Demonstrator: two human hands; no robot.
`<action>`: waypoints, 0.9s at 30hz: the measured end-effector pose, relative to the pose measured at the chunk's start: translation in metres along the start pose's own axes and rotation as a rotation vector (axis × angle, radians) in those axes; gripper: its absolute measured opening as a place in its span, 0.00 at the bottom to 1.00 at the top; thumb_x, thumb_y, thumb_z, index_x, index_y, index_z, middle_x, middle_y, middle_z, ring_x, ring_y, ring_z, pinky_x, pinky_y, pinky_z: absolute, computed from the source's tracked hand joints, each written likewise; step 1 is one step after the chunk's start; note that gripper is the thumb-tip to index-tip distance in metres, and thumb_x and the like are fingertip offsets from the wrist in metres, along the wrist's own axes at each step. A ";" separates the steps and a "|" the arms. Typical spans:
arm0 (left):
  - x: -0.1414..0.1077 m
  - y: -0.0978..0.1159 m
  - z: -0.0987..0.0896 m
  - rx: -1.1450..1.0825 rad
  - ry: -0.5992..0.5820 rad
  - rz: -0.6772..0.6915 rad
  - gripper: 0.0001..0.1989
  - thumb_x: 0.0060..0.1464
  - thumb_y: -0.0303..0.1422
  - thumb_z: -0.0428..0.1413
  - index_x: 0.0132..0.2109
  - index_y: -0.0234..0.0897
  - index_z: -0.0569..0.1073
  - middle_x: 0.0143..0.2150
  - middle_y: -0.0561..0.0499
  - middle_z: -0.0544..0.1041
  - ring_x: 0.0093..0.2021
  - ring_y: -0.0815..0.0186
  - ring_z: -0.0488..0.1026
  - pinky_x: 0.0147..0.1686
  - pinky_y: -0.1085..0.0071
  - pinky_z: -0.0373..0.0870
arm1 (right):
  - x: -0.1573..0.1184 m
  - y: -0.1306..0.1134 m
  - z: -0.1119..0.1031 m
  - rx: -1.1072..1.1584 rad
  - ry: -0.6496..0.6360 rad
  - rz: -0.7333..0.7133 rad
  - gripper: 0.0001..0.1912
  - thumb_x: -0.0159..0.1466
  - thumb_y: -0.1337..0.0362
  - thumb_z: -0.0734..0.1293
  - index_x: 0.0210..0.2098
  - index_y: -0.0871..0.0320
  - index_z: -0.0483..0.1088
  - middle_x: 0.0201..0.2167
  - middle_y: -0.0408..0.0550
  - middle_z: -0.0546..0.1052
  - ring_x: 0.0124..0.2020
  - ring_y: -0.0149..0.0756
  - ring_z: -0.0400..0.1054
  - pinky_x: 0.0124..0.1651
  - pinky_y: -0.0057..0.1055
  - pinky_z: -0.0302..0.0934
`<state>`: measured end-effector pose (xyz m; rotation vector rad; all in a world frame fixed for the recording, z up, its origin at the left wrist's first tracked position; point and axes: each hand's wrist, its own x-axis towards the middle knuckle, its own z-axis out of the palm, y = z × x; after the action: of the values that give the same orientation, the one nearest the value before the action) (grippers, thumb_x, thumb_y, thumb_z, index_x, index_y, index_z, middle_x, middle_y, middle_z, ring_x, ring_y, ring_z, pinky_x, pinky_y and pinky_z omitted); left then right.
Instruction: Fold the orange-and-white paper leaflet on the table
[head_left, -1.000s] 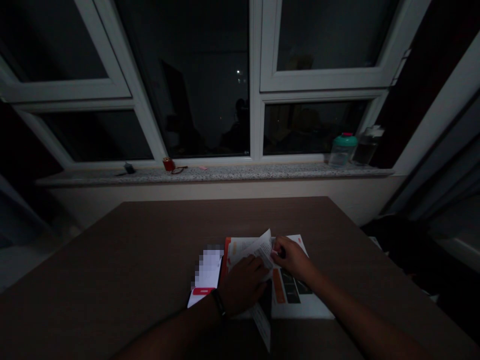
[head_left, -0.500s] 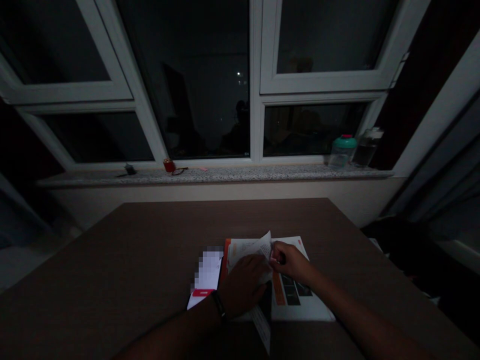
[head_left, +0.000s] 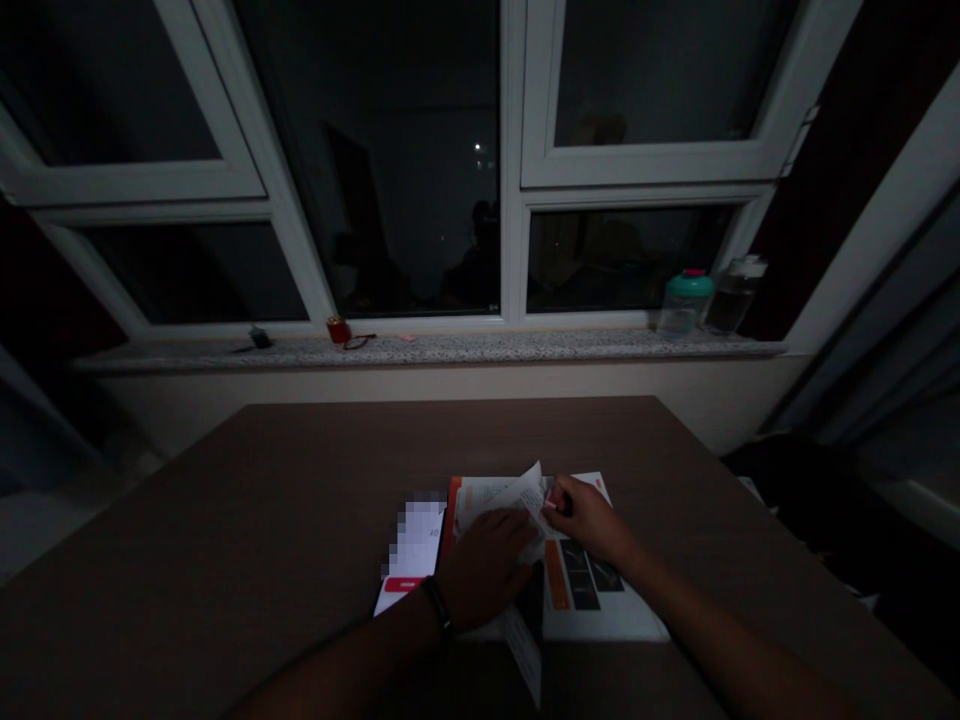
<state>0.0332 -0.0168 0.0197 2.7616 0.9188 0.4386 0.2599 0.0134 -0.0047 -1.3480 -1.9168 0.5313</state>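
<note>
On a brown table lies an open booklet (head_left: 607, 622) with orange and dark printed pictures. One of its pages (head_left: 531, 488) is folded over at a slant, with a corner sticking up at the top and another hanging below the booklet. My left hand (head_left: 489, 568), a dark band at its wrist, rests flat on that folded page with the fingers stretched out. Beside the fold, over the right-hand page, the fingers of my right hand (head_left: 589, 517) are pinched together. A small pale bit shows at their tips; whether it is paper I cannot tell.
A lit phone (head_left: 417, 548) lies against the booklet's left side. Along the stone windowsill (head_left: 450, 348) stand a red jar (head_left: 338, 330), a small dark bottle (head_left: 259, 337), a teal-lidded bottle (head_left: 686, 302) and a clear bottle (head_left: 736, 292). Dark windows are behind.
My right hand has shifted slightly up and to the right, with its fingers pinched closer together. My left hand and the booklet have stayed in place.
</note>
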 end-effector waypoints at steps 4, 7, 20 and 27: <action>0.004 -0.002 -0.001 0.016 -0.006 0.018 0.16 0.63 0.33 0.54 0.57 0.40 0.66 0.60 0.48 0.68 0.59 0.58 0.63 0.60 0.59 0.59 | 0.000 0.003 0.002 0.026 -0.017 0.020 0.07 0.57 0.67 0.66 0.27 0.55 0.61 0.23 0.39 0.67 0.25 0.31 0.61 0.28 0.25 0.52; 0.007 -0.003 -0.001 0.029 -0.002 0.013 0.15 0.62 0.31 0.54 0.56 0.41 0.66 0.58 0.48 0.69 0.58 0.58 0.64 0.58 0.59 0.59 | -0.002 0.004 0.004 0.056 -0.069 -0.019 0.08 0.56 0.68 0.66 0.27 0.55 0.61 0.23 0.39 0.68 0.25 0.31 0.61 0.27 0.25 0.52; 0.015 0.007 -0.001 0.119 -0.029 -0.029 0.14 0.61 0.29 0.53 0.54 0.38 0.66 0.55 0.47 0.70 0.55 0.58 0.65 0.56 0.60 0.61 | -0.006 -0.001 0.004 0.070 -0.166 -0.076 0.08 0.56 0.70 0.67 0.26 0.56 0.61 0.24 0.37 0.67 0.25 0.29 0.60 0.27 0.24 0.50; 0.013 0.004 0.000 0.101 -0.039 -0.012 0.20 0.62 0.30 0.54 0.59 0.37 0.63 0.60 0.46 0.67 0.60 0.58 0.61 0.59 0.59 0.58 | -0.006 -0.002 0.002 0.086 -0.113 -0.078 0.08 0.57 0.70 0.68 0.28 0.56 0.63 0.26 0.39 0.69 0.27 0.31 0.62 0.29 0.25 0.53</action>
<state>0.0451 -0.0124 0.0240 2.8430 0.9733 0.3444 0.2583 0.0075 -0.0063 -1.2061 -2.0051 0.6557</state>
